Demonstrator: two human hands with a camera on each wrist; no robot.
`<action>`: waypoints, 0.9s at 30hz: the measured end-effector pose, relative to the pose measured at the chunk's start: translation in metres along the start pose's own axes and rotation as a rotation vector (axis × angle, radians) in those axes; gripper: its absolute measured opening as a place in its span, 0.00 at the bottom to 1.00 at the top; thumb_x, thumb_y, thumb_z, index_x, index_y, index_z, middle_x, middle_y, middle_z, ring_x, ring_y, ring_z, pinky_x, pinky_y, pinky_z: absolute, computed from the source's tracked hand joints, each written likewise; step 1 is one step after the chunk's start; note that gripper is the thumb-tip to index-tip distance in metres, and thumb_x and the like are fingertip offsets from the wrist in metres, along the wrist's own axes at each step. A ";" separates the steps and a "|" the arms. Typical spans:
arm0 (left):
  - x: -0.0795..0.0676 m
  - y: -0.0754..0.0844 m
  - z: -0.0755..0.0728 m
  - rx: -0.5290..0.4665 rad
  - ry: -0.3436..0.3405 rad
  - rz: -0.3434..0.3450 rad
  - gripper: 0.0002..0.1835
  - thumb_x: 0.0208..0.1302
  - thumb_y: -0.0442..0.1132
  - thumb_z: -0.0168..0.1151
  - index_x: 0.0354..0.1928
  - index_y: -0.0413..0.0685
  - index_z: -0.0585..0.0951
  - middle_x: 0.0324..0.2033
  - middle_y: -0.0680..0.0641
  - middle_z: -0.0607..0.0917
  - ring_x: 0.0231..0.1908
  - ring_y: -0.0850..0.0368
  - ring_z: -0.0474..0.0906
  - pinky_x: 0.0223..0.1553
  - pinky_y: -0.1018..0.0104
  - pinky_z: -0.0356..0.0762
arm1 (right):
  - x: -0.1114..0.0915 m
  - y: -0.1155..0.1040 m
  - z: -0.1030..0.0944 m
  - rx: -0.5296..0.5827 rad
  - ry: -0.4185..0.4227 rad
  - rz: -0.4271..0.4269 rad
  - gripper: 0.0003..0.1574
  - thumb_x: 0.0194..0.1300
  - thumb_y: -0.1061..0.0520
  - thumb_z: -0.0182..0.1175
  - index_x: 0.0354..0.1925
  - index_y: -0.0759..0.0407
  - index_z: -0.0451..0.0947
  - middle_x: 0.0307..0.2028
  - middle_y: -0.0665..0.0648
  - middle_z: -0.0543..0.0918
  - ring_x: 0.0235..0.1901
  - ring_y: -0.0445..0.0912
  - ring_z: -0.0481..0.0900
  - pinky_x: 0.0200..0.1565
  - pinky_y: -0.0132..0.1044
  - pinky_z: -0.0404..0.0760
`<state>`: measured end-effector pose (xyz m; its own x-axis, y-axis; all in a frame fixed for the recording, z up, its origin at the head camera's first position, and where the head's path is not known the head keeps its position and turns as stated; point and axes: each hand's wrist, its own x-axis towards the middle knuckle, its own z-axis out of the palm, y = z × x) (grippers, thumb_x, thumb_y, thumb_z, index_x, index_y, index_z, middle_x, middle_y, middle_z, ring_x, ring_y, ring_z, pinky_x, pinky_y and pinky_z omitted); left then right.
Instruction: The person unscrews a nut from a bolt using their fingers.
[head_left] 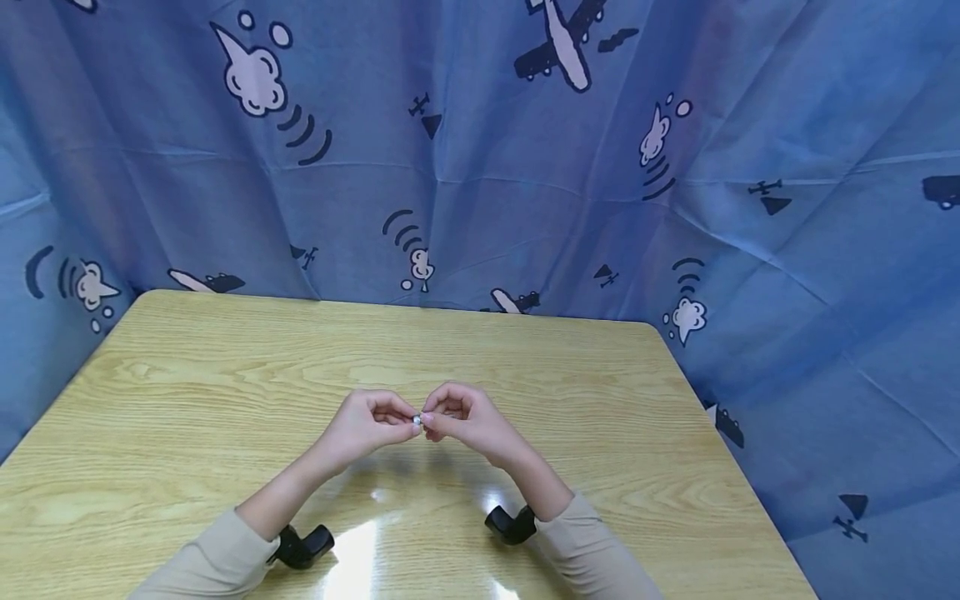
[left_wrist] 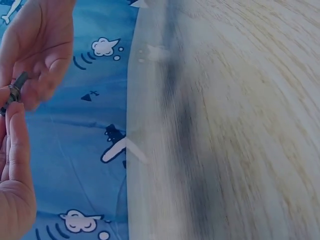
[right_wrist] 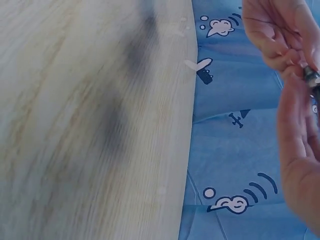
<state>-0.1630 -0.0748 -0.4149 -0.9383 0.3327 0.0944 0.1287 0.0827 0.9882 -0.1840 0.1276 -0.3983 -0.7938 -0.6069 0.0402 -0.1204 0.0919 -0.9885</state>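
Above the wooden table, my two hands meet fingertip to fingertip round one small dark metallic piece [head_left: 417, 420]. It looks like a short narrow cylinder with a shiny ring near its middle; its exact kind I cannot tell. My left hand [head_left: 372, 421] pinches one end between thumb and fingertips. From the other side my right hand [head_left: 467, 423] pinches it, thumb nearest the camera. In the left wrist view the metallic piece [left_wrist: 15, 93] shows at the left edge, its dark tip pointing up. The right wrist view has the same piece [right_wrist: 312, 78] at its right edge, partly covered by fingers.
The light wood tabletop [head_left: 225, 358] reaches out under both arms, with glare near its front. Behind it and at the sides hangs a blue curtain [head_left: 487, 217] printed with planes and clouds. Black wrist cameras, left [head_left: 303, 547] and right [head_left: 510, 525], sit beneath the forearms.
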 end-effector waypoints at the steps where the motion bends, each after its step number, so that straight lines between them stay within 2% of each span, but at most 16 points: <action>1: 0.000 0.000 0.000 0.000 0.001 0.001 0.11 0.53 0.38 0.70 0.35 0.37 0.83 0.30 0.45 0.84 0.30 0.54 0.82 0.32 0.65 0.81 | 0.000 0.000 0.000 -0.006 0.003 -0.012 0.12 0.60 0.68 0.60 0.41 0.73 0.72 0.35 0.59 0.79 0.37 0.46 0.79 0.41 0.38 0.81; 4: 0.001 -0.001 0.000 -0.001 0.004 0.001 0.10 0.52 0.37 0.70 0.35 0.38 0.83 0.30 0.45 0.84 0.30 0.54 0.82 0.32 0.65 0.81 | 0.000 0.000 0.000 -0.028 0.020 -0.027 0.17 0.56 0.70 0.62 0.45 0.72 0.71 0.42 0.62 0.77 0.43 0.48 0.77 0.44 0.40 0.79; 7: 0.001 -0.002 0.001 -0.003 -0.005 -0.001 0.10 0.52 0.37 0.70 0.34 0.37 0.83 0.30 0.45 0.84 0.30 0.54 0.82 0.33 0.65 0.81 | 0.001 0.000 0.000 -0.031 0.030 0.005 0.16 0.62 0.66 0.59 0.47 0.73 0.69 0.37 0.60 0.78 0.36 0.47 0.78 0.41 0.41 0.81; 10: 0.001 -0.003 0.002 0.003 -0.011 0.001 0.11 0.52 0.37 0.70 0.34 0.37 0.83 0.30 0.45 0.85 0.30 0.54 0.82 0.33 0.65 0.81 | 0.001 0.001 0.001 -0.017 0.024 0.038 0.14 0.68 0.62 0.53 0.44 0.74 0.70 0.29 0.56 0.79 0.28 0.45 0.79 0.35 0.39 0.81; 12: 0.001 -0.004 0.002 0.008 -0.013 0.006 0.11 0.53 0.38 0.70 0.34 0.37 0.83 0.30 0.45 0.85 0.30 0.54 0.82 0.33 0.65 0.81 | 0.001 0.001 0.002 -0.008 0.017 0.043 0.13 0.68 0.61 0.53 0.42 0.74 0.71 0.27 0.55 0.79 0.27 0.44 0.79 0.34 0.37 0.81; 15: 0.001 -0.004 0.002 0.011 -0.014 0.011 0.11 0.53 0.38 0.70 0.35 0.37 0.83 0.30 0.45 0.85 0.30 0.55 0.82 0.33 0.65 0.81 | -0.001 0.002 0.001 0.006 0.017 0.012 0.10 0.63 0.65 0.58 0.40 0.73 0.72 0.31 0.55 0.79 0.32 0.44 0.79 0.36 0.35 0.81; 19: 0.001 -0.003 0.002 0.010 -0.022 0.017 0.11 0.53 0.37 0.70 0.35 0.37 0.83 0.30 0.44 0.85 0.30 0.54 0.82 0.33 0.65 0.81 | -0.002 0.002 0.000 0.025 0.023 -0.021 0.14 0.58 0.67 0.62 0.41 0.74 0.72 0.37 0.56 0.79 0.38 0.45 0.79 0.40 0.36 0.80; 24: 0.000 -0.002 0.003 0.013 -0.025 0.005 0.11 0.52 0.37 0.70 0.34 0.36 0.83 0.29 0.44 0.85 0.30 0.54 0.82 0.33 0.66 0.80 | -0.002 0.002 0.000 0.053 0.025 0.040 0.15 0.67 0.61 0.55 0.42 0.76 0.70 0.28 0.53 0.80 0.27 0.43 0.79 0.34 0.36 0.81; 27: -0.001 -0.001 0.003 0.015 -0.026 0.001 0.11 0.52 0.38 0.70 0.34 0.37 0.83 0.29 0.45 0.85 0.30 0.54 0.82 0.32 0.65 0.80 | -0.003 0.003 0.000 0.069 0.024 0.044 0.11 0.65 0.63 0.56 0.39 0.74 0.71 0.26 0.53 0.80 0.26 0.42 0.79 0.32 0.35 0.81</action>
<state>-0.1612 -0.0723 -0.4165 -0.9295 0.3572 0.0920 0.1347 0.0964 0.9862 -0.1821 0.1293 -0.4015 -0.8116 -0.5842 -0.0007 -0.0446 0.0631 -0.9970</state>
